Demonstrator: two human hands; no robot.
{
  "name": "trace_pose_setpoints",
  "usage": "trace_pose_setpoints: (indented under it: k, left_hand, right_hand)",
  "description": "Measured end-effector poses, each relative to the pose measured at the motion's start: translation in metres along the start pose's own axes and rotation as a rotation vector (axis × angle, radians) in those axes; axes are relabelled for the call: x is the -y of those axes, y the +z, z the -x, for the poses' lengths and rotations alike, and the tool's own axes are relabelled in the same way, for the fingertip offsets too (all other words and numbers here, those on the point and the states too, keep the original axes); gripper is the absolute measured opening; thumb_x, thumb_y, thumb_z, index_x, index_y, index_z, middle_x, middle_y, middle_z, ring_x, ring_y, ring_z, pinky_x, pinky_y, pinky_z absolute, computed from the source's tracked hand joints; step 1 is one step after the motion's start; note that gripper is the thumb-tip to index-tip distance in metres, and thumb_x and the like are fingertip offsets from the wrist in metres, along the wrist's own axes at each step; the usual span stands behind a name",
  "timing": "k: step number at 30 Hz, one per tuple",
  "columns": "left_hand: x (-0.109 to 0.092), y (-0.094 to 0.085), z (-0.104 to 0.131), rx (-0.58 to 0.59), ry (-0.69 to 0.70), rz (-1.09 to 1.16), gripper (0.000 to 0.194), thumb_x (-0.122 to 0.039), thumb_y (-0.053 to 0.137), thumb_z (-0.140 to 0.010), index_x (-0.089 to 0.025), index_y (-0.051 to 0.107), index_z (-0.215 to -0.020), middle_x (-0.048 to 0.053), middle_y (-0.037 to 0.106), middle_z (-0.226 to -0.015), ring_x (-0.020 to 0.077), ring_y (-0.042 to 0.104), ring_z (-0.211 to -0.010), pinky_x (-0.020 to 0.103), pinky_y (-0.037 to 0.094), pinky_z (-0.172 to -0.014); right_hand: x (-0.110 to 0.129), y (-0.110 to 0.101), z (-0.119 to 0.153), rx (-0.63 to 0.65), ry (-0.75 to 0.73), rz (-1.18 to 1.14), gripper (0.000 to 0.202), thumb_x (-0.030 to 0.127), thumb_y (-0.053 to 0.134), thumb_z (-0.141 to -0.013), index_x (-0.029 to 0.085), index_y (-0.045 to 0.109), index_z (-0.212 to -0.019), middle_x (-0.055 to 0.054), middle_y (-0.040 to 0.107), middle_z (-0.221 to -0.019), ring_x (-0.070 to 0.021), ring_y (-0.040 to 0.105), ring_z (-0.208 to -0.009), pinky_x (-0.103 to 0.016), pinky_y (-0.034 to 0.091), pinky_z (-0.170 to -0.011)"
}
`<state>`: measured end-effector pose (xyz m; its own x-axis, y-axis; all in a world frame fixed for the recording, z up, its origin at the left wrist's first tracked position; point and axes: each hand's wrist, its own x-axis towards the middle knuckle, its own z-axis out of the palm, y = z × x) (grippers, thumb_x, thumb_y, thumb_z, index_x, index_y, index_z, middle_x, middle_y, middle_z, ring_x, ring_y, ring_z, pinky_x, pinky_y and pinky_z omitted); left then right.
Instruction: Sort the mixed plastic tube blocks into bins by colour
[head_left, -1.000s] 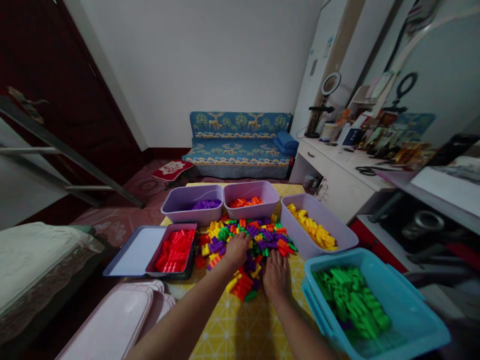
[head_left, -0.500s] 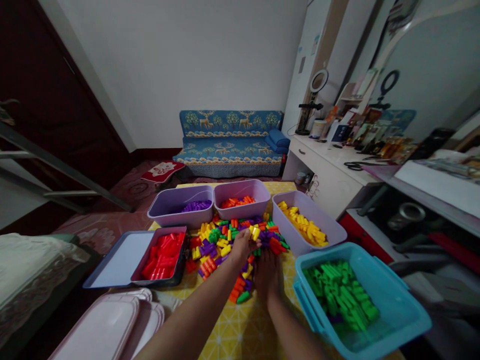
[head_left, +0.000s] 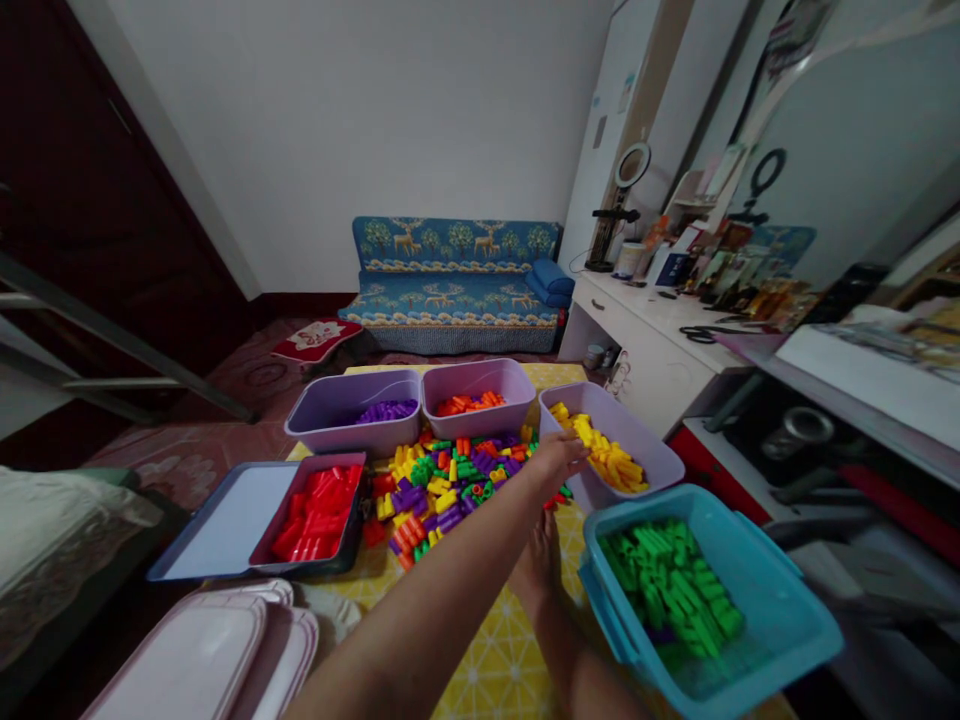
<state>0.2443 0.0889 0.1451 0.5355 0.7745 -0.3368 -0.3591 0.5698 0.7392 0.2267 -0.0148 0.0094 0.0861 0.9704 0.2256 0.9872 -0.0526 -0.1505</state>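
Note:
My left hand [head_left: 561, 460] reaches over the near left edge of the lilac bin of yellow pieces [head_left: 667, 462]; what its fingers hold, if anything, is too small to tell. Low over the yellow patterned cloth [head_left: 495, 650], beneath my left forearm, is my right hand [head_left: 538, 560], partly hidden, at the right side of the mixed pile [head_left: 446, 490]. The pile has red, orange, yellow, green and purple pieces. Behind it stand a lilac bin with purple pieces [head_left: 386, 411] and one with orange pieces [head_left: 471, 403].
A teal bin [head_left: 795, 610] with green pieces stands at the right. Left of the pile sits a box of red pieces [head_left: 319, 512] beside a flat lid [head_left: 225, 520]. Pale lids [head_left: 187, 650] lie at the front left. A blue sofa [head_left: 457, 285] stands beyond.
My left hand has moved right from above the pile to the yellow pieces' bin. My right hand has shifted slightly; fewer pieces lie at the pile's near end. The view has shifted a little.

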Motion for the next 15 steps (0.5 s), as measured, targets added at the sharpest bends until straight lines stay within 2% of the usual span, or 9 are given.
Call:
trace_pose_setpoints:
  k: [4, 7, 10, 13, 15]
  left_hand:
    - [0.003, -0.002, 0.007, -0.003, 0.007, -0.015, 0.043, -0.004, 0.068, -0.069, -0.013, 0.063, -0.112, 0.011, 0.065, -0.113, 0.0175, 0.065, -0.099, 0.033, 0.05, -0.091]
    - [0.009, -0.018, 0.02, 0.013, 0.07, -0.107, 0.045, -0.007, 0.065, -0.073, -0.014, 0.063, -0.117, 0.013, 0.063, -0.123, 0.019, 0.065, -0.101, 0.038, 0.049, -0.095]
    - [0.014, -0.056, 0.039, -0.072, 0.255, -0.329, 0.039, -0.012, 0.06, -0.079, -0.014, 0.065, -0.117, 0.012, 0.069, -0.114, 0.0212, 0.065, -0.101, 0.043, 0.047, -0.099]
    - [0.007, -0.111, 0.064, -0.35, 0.582, -0.739, 0.036, -0.008, 0.058, -0.077, -0.02, 0.07, -0.109, 0.01, 0.068, -0.116, 0.0248, 0.057, -0.117, 0.045, 0.038, -0.11]
    - [-0.004, -0.148, 0.08, -0.528, 0.704, -1.044, 0.041, -0.005, 0.056, -0.077, -0.022, 0.07, -0.111, 0.011, 0.062, -0.127, 0.0272, 0.049, -0.127, 0.047, 0.033, -0.114]
  right_hand:
    - [-0.001, 0.003, 0.001, 0.053, -0.012, 0.012, 0.05, 0.026, 0.045, -0.086, 0.018, 0.06, -0.133, -0.015, 0.057, -0.139, -0.033, 0.043, -0.135, -0.051, 0.015, -0.118]
    - [-0.002, 0.011, 0.001, 0.026, -0.013, 0.042, 0.048, 0.022, 0.042, -0.087, 0.015, 0.062, -0.13, -0.016, 0.061, -0.133, -0.0321, 0.045, -0.134, -0.051, 0.015, -0.118]
    - [-0.002, 0.019, -0.002, -0.064, 0.016, 0.059, 0.045, 0.02, 0.042, -0.088, 0.011, 0.063, -0.127, -0.017, 0.062, -0.132, -0.0297, 0.048, -0.13, -0.047, 0.02, -0.117]
    - [-0.002, 0.021, -0.005, -0.112, 0.041, 0.056, 0.044, 0.022, 0.041, -0.09, 0.007, 0.061, -0.127, -0.018, 0.061, -0.132, -0.0289, 0.049, -0.126, -0.046, 0.025, -0.114]
    - [-0.001, 0.018, -0.006, -0.088, 0.04, 0.057, 0.043, 0.022, 0.04, -0.091, 0.007, 0.062, -0.125, -0.019, 0.06, -0.134, -0.0293, 0.047, -0.129, -0.046, 0.022, -0.115]
